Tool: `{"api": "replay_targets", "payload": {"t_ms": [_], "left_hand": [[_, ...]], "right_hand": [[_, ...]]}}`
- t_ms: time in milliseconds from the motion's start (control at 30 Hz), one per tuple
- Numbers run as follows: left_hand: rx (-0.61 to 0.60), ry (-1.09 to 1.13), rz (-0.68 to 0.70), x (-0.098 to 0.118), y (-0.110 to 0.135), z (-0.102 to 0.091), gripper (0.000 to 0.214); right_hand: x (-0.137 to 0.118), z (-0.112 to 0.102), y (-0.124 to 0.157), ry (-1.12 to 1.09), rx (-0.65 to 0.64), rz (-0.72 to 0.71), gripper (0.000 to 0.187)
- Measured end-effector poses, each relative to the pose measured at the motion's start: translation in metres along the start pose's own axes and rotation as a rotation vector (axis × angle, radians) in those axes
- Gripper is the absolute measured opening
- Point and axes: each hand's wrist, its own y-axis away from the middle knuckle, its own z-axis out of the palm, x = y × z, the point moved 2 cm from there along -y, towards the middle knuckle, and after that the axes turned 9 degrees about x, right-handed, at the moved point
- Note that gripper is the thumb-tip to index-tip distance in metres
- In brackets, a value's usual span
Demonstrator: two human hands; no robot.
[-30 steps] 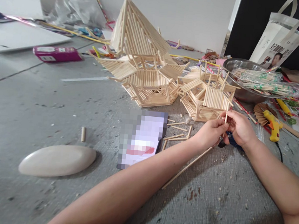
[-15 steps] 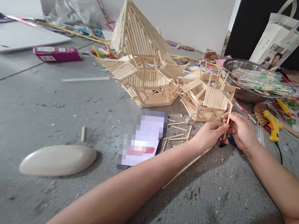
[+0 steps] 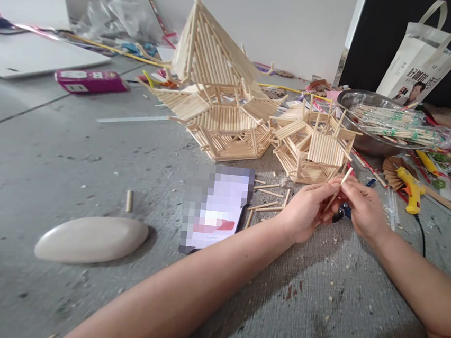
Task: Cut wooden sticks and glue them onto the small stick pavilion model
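Note:
My left hand [image 3: 308, 208] and my right hand [image 3: 366, 210] meet at the right of centre, fingers closed on a short thin wooden stick [image 3: 346, 176]. The stick is tilted, its upper end leaning right. Just behind the hands stands a small open frame model made of sticks [image 3: 326, 149], with several upright posts. To its left rises a larger stick pavilion [image 3: 218, 118] with a pointed roof. A dark blue object [image 3: 344, 211] shows partly beneath my hands; its kind is hidden. Several cut stick pieces [image 3: 269, 193] lie left of my left hand.
A phone [image 3: 222, 206] lies left of my forearm, near a smooth pale oval object [image 3: 91, 240]. At right are a yellow glue gun [image 3: 410, 189] with its cord and a metal bowl [image 3: 345, 103] holding bagged sticks. A purple packet [image 3: 92, 82] is far left.
The short stick has gone from nearly upright to tilted, and both hands have shifted slightly around it. A longer stick that stretched below my left forearm no longer shows. The view moved a little.

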Motion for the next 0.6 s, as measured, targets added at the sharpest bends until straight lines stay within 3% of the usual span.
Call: {"api": "replay_targets", "payload": {"t_ms": [333, 600], "left_hand": [[0.017, -0.112, 0.109, 0.0043, 0.0021, -0.0028, 0.027], [-0.005, -0.129, 0.099, 0.0077, 0.0033, -0.0020, 0.023]], "right_hand": [[-0.0054, -0.0010, -0.0001, 0.120, -0.046, -0.231, 0.022], [-0.0074, -0.0053, 0.0006, 0.146, -0.094, -0.268, 0.020]]}}
